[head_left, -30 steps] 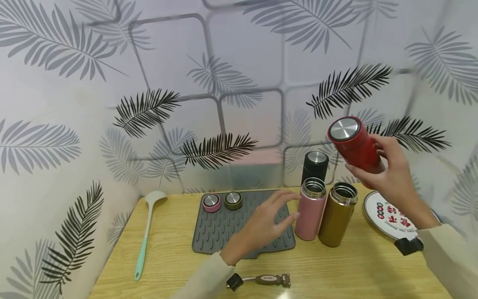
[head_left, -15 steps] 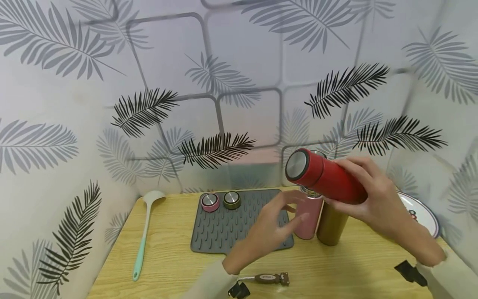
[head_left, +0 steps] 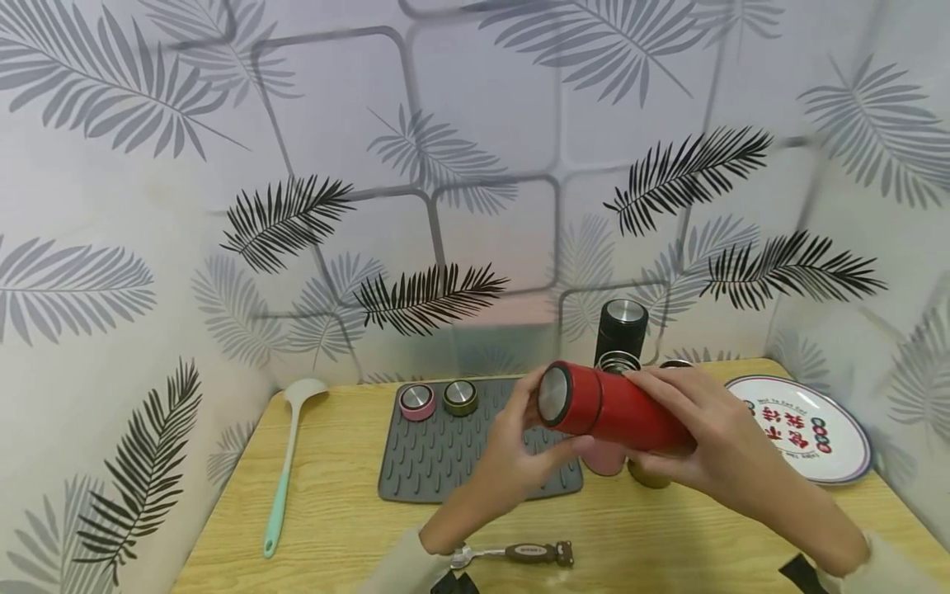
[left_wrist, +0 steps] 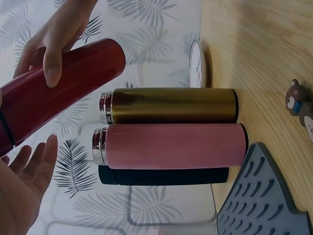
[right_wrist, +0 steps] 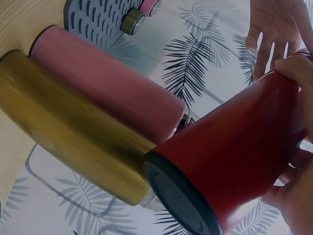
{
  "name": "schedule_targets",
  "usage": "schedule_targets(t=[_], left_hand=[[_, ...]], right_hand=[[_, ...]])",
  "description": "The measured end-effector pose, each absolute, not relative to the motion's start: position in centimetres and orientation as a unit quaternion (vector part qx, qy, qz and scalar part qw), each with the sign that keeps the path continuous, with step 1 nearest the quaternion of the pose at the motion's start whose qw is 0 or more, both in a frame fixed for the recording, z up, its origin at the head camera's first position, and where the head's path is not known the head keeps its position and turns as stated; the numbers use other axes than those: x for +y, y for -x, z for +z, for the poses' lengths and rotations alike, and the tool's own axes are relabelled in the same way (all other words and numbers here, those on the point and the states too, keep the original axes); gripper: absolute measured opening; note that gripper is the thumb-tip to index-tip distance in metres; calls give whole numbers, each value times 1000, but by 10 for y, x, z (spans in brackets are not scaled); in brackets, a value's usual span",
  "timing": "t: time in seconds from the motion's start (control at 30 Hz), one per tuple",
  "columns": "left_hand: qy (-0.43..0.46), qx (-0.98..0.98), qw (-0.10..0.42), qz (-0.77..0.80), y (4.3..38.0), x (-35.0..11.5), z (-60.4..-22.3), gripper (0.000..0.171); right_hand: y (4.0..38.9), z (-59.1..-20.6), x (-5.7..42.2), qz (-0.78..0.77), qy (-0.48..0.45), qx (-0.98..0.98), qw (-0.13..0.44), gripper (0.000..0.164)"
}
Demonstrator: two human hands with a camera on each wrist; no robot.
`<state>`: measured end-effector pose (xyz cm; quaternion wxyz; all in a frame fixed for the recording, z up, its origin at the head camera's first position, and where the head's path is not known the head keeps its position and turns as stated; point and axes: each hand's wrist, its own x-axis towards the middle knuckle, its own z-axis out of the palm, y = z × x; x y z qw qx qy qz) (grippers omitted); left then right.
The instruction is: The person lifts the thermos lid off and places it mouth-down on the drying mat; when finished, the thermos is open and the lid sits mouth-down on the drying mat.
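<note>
A red thermos flask with a steel-topped lid is held tilted in the air, lid end toward the left. My right hand grips its body near the base. Close by the lid, my left hand has its fingers extended; in the left wrist view the left hand appears just apart from the flask. Behind stand an uncapped pink flask and an uncapped gold flask, side by side. The capped black flask is at the back. In the head view the red flask hides much of the pink one.
A grey drying mat carries a pink lid and an olive lid. A ladle with a mint handle lies left. The bear-handled fork or spoon is at the front, and a printed plate at the right.
My right hand has brought the red flask down and left, tilting its lid toward my left hand. My left hand has moved slightly left, near the lid.
</note>
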<state>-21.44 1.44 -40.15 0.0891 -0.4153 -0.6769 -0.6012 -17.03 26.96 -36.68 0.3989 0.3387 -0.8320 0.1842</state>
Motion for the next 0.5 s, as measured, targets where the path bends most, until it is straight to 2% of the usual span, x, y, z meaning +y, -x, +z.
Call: schedule_targets(t=[0.17,0.4,0.5], left_hand=[[422,-697,103,-571,212,3,-400,86],[495,-704,183,-475,209,-12,-396,67],[509,-709,195,-447,207,-19,-394,64]], right_hand=[[170,-372,267,162,-352,-841,377,63],[167,-376,261,150,-357,-854,348,68],[167,-378,259,148,-359,-855,343,68]])
